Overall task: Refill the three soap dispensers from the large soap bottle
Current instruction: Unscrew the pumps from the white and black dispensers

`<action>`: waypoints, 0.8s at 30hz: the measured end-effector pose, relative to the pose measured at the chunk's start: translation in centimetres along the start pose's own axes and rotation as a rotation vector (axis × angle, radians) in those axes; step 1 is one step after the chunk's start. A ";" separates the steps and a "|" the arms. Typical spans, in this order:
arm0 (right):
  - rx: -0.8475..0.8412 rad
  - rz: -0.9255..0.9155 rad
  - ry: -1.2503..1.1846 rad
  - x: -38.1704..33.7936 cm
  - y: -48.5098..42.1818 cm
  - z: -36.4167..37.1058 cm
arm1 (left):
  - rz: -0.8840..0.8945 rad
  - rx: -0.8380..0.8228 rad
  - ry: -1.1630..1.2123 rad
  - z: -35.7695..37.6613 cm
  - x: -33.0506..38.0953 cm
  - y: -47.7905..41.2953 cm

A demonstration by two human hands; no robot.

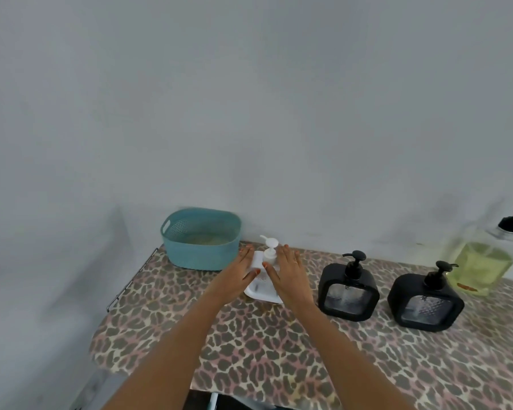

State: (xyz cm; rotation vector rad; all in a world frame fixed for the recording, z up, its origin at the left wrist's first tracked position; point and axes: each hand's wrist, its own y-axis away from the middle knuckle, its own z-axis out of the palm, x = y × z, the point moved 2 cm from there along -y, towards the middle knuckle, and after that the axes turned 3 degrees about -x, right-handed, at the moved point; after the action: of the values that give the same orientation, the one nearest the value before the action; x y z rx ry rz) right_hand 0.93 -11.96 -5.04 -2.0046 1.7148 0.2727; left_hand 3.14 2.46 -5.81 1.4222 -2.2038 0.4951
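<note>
Head view: orange label point(467, 287) on large soap bottle point(483, 261), unreadable.

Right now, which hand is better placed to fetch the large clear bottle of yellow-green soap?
Right. The large clear bottle of yellow-green soap stands far right, beyond both black square dispensers; the right hand lies on that side of the white pump dispenser. The left hand would have to cross.
</note>
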 end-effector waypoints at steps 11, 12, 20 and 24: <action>0.193 0.124 -0.267 -0.9 -1.9 -0.7 | 0.030 -0.053 0.185 -1.0 -0.7 -1.5; 0.181 0.143 -0.307 -0.9 -2.0 -0.8 | 0.034 -0.047 0.193 -1.0 -0.8 -1.7; 0.094 0.097 -0.324 -0.9 -2.2 -0.6 | 0.055 -0.032 0.204 -0.8 -1.4 -2.2; -0.010 0.069 -0.346 -0.5 -2.6 -0.9 | 0.075 -0.041 0.200 -0.9 -1.3 -2.3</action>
State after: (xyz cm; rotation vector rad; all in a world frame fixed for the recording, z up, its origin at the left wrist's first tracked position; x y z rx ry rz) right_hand 3.22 -11.74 -3.41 -1.7823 1.5630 0.6139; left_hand 5.84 3.03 -5.66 1.2165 -2.1005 0.5885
